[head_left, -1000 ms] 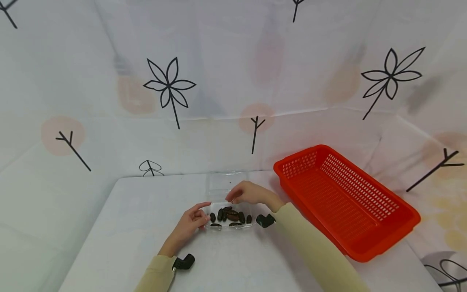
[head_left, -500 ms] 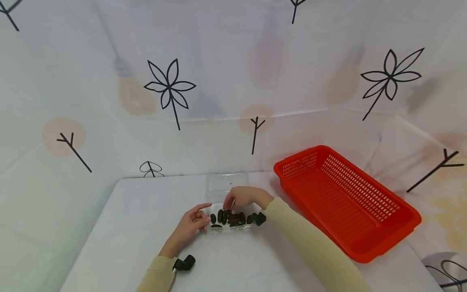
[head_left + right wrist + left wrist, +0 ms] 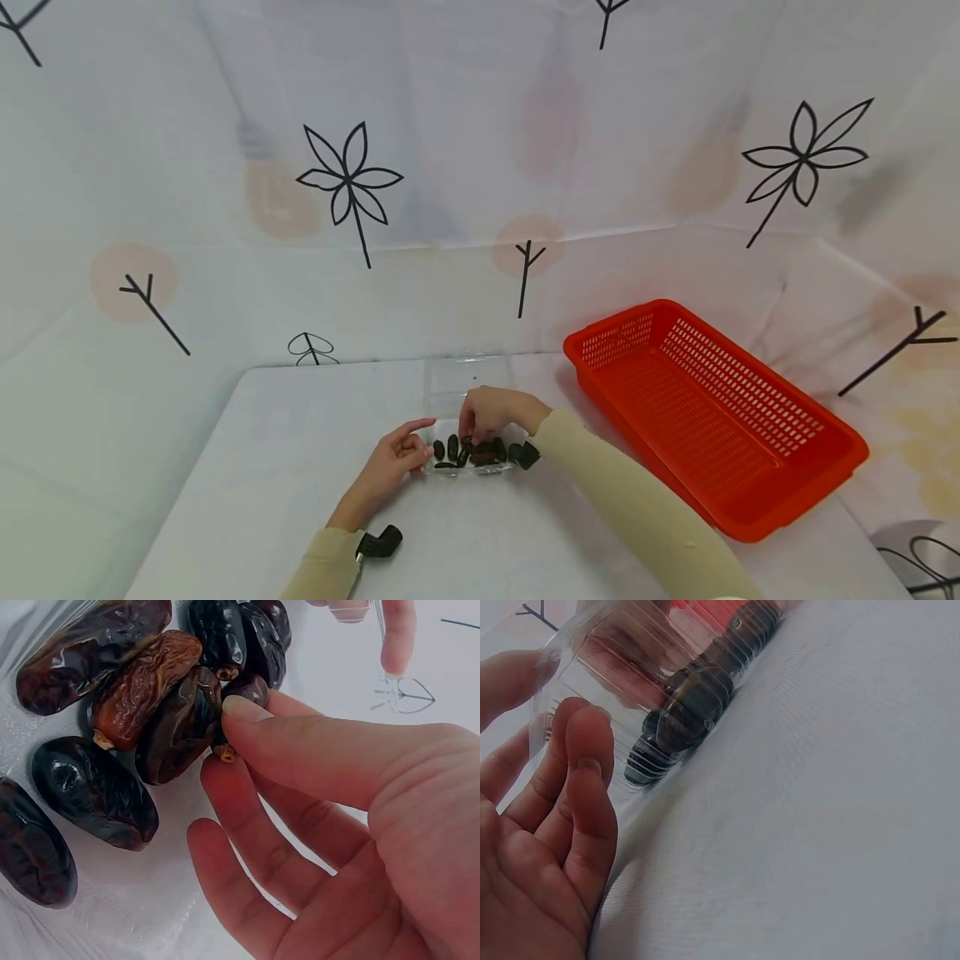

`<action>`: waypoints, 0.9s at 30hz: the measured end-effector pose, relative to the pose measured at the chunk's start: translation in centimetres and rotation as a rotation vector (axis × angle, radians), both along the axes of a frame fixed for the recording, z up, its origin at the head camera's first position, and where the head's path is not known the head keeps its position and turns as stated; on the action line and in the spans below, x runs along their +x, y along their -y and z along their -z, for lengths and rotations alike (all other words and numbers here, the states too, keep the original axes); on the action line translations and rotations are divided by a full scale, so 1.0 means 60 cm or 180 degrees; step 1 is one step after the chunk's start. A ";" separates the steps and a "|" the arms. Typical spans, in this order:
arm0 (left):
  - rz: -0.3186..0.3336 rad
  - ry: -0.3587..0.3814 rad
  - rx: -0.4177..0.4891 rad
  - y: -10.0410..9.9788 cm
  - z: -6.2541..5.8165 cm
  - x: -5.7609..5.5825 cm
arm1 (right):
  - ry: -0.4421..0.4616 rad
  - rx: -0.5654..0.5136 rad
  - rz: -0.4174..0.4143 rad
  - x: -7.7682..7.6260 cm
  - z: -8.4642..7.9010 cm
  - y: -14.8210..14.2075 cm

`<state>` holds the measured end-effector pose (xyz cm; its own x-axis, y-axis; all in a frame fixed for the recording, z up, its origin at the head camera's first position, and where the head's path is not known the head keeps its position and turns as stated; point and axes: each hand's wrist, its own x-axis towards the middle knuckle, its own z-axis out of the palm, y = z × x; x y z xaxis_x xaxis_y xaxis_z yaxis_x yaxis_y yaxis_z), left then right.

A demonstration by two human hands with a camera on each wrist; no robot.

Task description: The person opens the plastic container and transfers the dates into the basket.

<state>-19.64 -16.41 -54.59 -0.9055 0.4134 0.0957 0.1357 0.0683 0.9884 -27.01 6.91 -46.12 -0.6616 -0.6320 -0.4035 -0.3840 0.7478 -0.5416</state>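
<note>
A clear plastic clamshell box (image 3: 476, 472) with several dark dates (image 3: 148, 686) in it lies near the far side of the table, its lid folded back. My left hand (image 3: 392, 457) holds the left edge of this box, fingertips on the thin plastic rim. Over the tray, my right hand (image 3: 492, 410) reaches down among the fruit. Between its thumb and fingers, a small dark date (image 3: 250, 691) is pinched, partly hidden by the thumb. Beside it lie a wrinkled brown date (image 3: 139, 690) and glossy black ones. In the left wrist view, dates (image 3: 682, 712) show through the box wall.
To the right, a red perforated basket (image 3: 690, 417) stands on the white-covered table (image 3: 480, 542). A white cloth backdrop (image 3: 442, 292) with plant drawings hangs directly behind the table. Black wrist mounts (image 3: 381, 542) stick out from the sleeves.
My right hand has come down and slightly toward me from above the box's back edge into the dates, and now pinches one. The left hand stays at the box's edge.
</note>
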 end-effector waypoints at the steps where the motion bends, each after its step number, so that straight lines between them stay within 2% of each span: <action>1: -0.0001 0.0003 -0.0001 0.000 0.000 -0.001 | -0.0002 -0.0008 -0.0008 -0.001 0.001 0.000; 10: -0.0002 0.0060 0.0009 -0.001 -0.001 -0.001 | -0.0152 -0.0106 -0.0110 0.000 -0.002 -0.011; 15: 0.0010 0.0114 0.0011 0.000 -0.001 0.001 | -0.0205 -0.0349 -0.0146 0.005 -0.014 -0.022; 23: 0.0006 0.0071 0.0002 -0.001 -0.001 0.003 | -0.0125 -0.0870 0.0096 0.009 -0.037 -0.055; 27: -0.0009 0.0058 -0.0012 -0.001 -0.001 0.001 | -0.0154 -0.1025 0.0204 0.012 -0.061 -0.082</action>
